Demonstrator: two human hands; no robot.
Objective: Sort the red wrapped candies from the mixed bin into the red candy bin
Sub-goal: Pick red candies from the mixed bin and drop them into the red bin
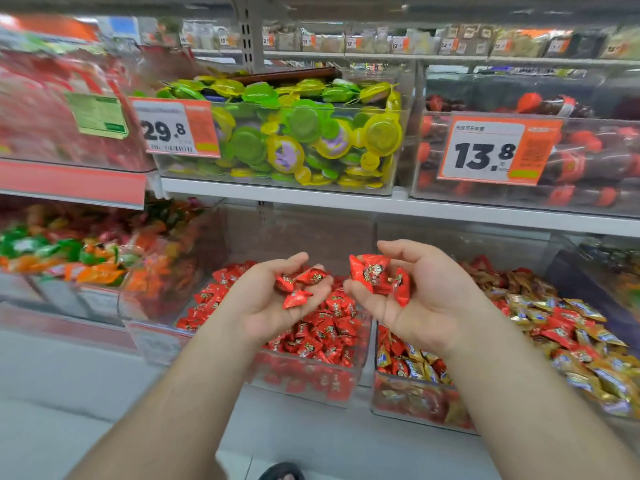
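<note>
Head view looks down at both hands held palm-up in front of a shop shelf (346, 202), right over the bottom row of clear bins. The left hand (277, 299) is cupped with its fingers curled loosely around a few red candies (299, 285), three of them I think, hard to count since they overlap. The right hand (412, 296) is cupped the same way, fingers bent around its own little pile of red candies (379, 278), thumb up at the top. So both grips are closed loosely on candy, nothing pinched tight. The left hand hangs above the red candy bin (311, 379), which is packed with the same red wrappers. Just beside it on the right sits the mixed bin (415, 407), where red pieces lie jumbled with gold and blue ones. The right hand sits roughly over the gap between the two bins. To the left there's a bin of orange and green sweets (69, 261). On the shelf above, a bin of green and yellow round packs (294, 133) carries a price tag reading 29.8 (173, 129), and the next bin along has one reading 13.8 (495, 150). A dark shoe tip (282, 472) peeks in at the bottom edge on the pale floor (69, 393).
</note>
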